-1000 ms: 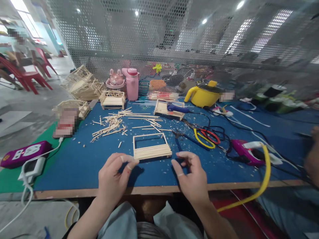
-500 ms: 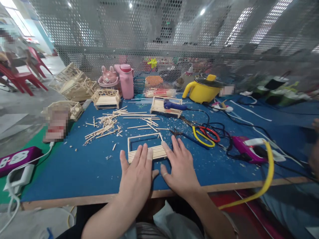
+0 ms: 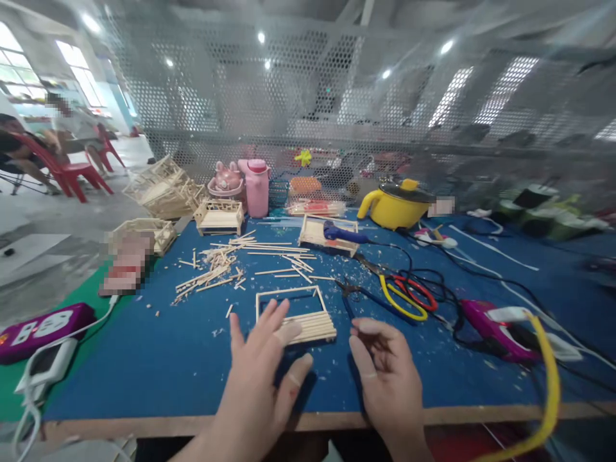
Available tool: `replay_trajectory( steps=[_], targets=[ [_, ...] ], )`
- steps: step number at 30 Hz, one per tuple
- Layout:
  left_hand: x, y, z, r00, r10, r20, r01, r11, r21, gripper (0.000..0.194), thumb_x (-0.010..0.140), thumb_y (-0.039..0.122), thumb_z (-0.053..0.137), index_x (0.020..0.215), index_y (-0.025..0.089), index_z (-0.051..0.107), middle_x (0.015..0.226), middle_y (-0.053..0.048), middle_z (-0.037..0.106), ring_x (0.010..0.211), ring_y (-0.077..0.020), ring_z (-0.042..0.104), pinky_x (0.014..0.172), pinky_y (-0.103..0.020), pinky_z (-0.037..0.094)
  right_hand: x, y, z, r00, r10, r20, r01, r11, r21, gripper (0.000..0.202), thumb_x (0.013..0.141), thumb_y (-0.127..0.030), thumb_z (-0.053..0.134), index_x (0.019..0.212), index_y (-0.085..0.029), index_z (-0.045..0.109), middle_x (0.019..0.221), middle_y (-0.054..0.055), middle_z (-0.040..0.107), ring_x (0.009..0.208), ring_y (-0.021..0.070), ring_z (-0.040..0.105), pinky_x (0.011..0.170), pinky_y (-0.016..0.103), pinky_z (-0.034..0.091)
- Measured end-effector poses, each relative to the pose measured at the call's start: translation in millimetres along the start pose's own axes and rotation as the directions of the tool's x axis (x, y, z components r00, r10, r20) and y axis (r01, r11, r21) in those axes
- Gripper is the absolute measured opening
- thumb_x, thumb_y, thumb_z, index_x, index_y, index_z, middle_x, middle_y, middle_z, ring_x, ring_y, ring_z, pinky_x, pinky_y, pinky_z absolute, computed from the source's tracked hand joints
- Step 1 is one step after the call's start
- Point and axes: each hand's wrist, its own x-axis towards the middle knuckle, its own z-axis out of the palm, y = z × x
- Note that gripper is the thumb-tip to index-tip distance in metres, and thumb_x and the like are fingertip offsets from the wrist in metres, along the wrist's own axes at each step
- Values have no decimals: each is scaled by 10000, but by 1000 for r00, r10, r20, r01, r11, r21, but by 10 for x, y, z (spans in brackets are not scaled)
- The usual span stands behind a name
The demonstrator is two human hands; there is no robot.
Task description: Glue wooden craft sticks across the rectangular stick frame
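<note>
A small rectangular frame of wooden sticks (image 3: 315,328) lies on the blue table, its near part covered by a row of sticks side by side and its far part open. My left hand (image 3: 262,366) is open over the frame's near left side, fingers spread and covering that corner; whether they press on it I cannot tell. To the right, apart from the frame, is my right hand (image 3: 389,372), fingers half curled and thumb apart from the index finger. Its fingertips are by one handle end of the blue-handled pliers (image 3: 350,290). Pale coverings wrap some fingertips.
Loose wooden sticks (image 3: 216,269) lie beyond the frame. A blue glue gun (image 3: 344,232) rests on a small wooden stick bed at the back. Scissors (image 3: 404,298), cables and a purple power strip (image 3: 500,330) lie right. A yellow pot (image 3: 397,206) stands behind.
My right hand has lifted off the frame's right side and drawn back to the right, its fingers curling. My left hand has shifted nearer, fingers spreading. The view has tilted up.
</note>
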Motion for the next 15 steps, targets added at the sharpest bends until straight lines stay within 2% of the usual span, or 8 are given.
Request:
replay_trajectory(
  steps=[1,2,3,4,6,8,12,15],
  targets=[
    [-20,-53,-74,991,-59,-121,52,997,-56,185,890,284,514,1042,247,613,1309,-100,605,1261,-271,511,1138,-615,80,-2,0,-1,998,50,22,-51,998,33,131,863,-339,560,895,-214,582,838,51,658,736,179,637,678,282,530],
    [-45,-121,-139,966,-135,-221,114,988,-107,125,889,299,514,917,240,621,1204,-91,662,1185,-253,568,1140,-557,179,-3,4,0,995,82,60,-85,995,51,169,879,-366,536,802,-217,558,731,22,620,662,160,609,629,258,512],
    [-71,-201,-192,935,-218,-281,181,972,-151,142,885,321,518,822,237,612,1089,-76,697,1086,-238,616,1105,-494,293,-3,10,3,990,98,99,-104,993,58,230,896,-390,503,743,-221,529,667,2,575,618,147,579,594,242,490],
    [-99,-286,-230,910,-295,-292,245,950,-195,176,875,359,532,779,236,613,998,-62,709,989,-229,643,1022,-427,404,-3,17,9,986,108,129,-116,991,60,276,911,-408,466,709,-224,502,632,-11,535,588,138,546,564,232,466],
    [-156,-447,-261,890,-403,-211,346,901,-263,234,848,435,560,769,234,648,854,-35,710,826,-215,653,806,-319,507,-2,26,23,979,121,163,-132,990,54,340,924,-436,415,656,-229,440,580,-34,452,528,125,470,502,223,409],
    [-208,-562,-251,884,-457,-100,409,859,-307,281,831,481,570,770,229,677,771,-20,700,747,-203,639,698,-274,503,0,20,37,972,128,195,-135,991,22,389,907,-462,421,598,-236,353,531,-53,348,480,115,379,454,224,345],
    [-267,-628,-203,860,-509,-27,466,807,-364,312,834,506,557,791,222,678,773,-15,686,767,-202,622,728,-274,486,2,-18,50,973,64,223,-44,995,-91,480,840,-493,475,547,-239,194,509,-67,189,464,101,247,436,237,257],
    [-266,-622,-190,851,-524,-35,464,781,-418,316,810,518,583,830,214,666,821,-25,689,809,-210,624,762,-288,487,-5,-23,48,986,47,158,-24,989,-143,507,801,-481,522,541,-238,160,525,-69,155,480,99,209,445,240,239]
  ],
)
